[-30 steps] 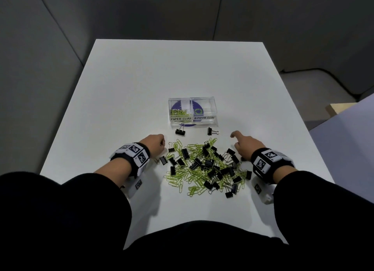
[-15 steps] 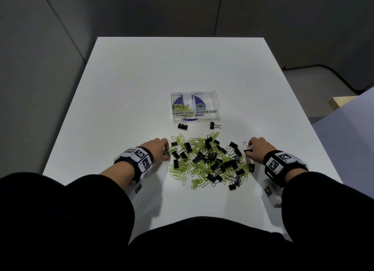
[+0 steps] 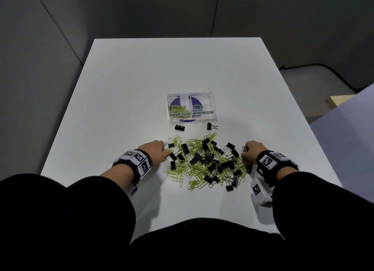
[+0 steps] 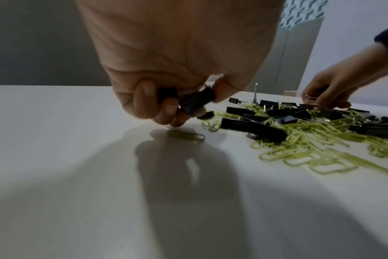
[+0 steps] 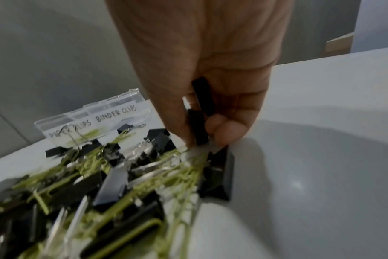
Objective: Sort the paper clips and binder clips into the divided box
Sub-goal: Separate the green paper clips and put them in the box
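A mixed pile of green paper clips and black binder clips lies on the white table in front of me. Behind it stands the clear divided box, labelled PAPER CLIPS on the left and BINDER CLIPS on the right; some green clips lie in the left half. My left hand is at the pile's left edge, its curled fingers gripping black binder clips. My right hand is at the pile's right edge and grips black binder clips too. One loose paper clip lies under the left fingers.
Two stray binder clips lie just in front of the box. The white table stretches bare beyond the box, with grey walls around it. A wooden edge shows off the table at the right.
Both hands have come in from near the box to the pile's sides and closed round binder clips. The head view has tilted slightly.
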The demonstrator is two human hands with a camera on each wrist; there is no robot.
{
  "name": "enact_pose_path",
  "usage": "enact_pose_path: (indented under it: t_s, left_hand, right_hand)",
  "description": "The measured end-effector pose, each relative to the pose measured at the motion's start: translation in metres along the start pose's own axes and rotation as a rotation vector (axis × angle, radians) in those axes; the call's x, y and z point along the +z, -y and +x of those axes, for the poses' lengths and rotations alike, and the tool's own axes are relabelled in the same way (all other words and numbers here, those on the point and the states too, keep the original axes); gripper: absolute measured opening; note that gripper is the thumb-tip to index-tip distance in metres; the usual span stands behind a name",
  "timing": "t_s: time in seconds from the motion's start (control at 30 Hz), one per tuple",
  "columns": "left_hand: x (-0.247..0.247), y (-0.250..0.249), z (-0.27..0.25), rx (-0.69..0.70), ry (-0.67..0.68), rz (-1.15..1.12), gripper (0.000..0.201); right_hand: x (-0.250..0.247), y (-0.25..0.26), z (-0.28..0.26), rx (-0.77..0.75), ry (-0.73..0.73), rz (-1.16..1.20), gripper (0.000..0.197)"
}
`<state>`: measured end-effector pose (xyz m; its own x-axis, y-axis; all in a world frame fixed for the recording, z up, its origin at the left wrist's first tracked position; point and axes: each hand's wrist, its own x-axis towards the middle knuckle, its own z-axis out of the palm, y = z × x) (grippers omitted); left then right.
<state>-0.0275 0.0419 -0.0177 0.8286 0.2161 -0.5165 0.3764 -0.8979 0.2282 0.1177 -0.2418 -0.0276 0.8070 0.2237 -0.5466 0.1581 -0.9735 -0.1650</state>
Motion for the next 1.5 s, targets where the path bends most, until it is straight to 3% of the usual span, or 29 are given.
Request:
enact_pose_path:
  t_s: [0.13, 0.23, 0.37, 0.47, 0.63, 0.8, 1.07, 1.5]
  left_hand:
    - [-0.009, -0.001, -0.005, -0.008, -0.045, -0.041, 0.041]
    - [-0.014, -0.009, -0.013, 0.011, 0.01, -0.097, 0.038]
    - [-0.006, -0.015, -0.019, -0.007, 0.068, -0.186, 0.029]
    - [0.002, -0.017, -0.025, -0.003, 0.101, -0.167, 0.041]
    - [0.008, -0.02, -0.03, -0.009, -0.001, -0.135, 0.025]
    - [0.016, -0.026, -0.026, -0.029, 0.045, -0.036, 0.043]
    - [0.025, -0.032, -0.028, -0.056, 0.031, -0.022, 0.04]
    - [0.001, -0.027, -0.026, 0.083, 0.033, 0.072, 0.032]
  right_hand:
    - [-0.001, -0.002, -0.006, -0.053, 0.003, 0.014, 0.027]
    - [-0.011, -0.003, -0.01, -0.157, -0.011, 0.011, 0.007]
    - [-0.025, -0.005, -0.022, -0.279, 0.025, 0.009, 0.03]
    - [-0.025, -0.013, -0.031, -0.286, 0.121, -0.157, 0.036]
    - [-0.013, -0.027, -0.047, -0.251, 0.192, -0.233, 0.046]
    - [0.0, -0.027, -0.049, -0.247, 0.167, -0.224, 0.043]
    - [0.002, -0.021, -0.052, -0.221, 0.163, -0.262, 0.021]
    - [-0.028, 0.005, -0.046, -0.396, 0.256, -0.402, 0.033]
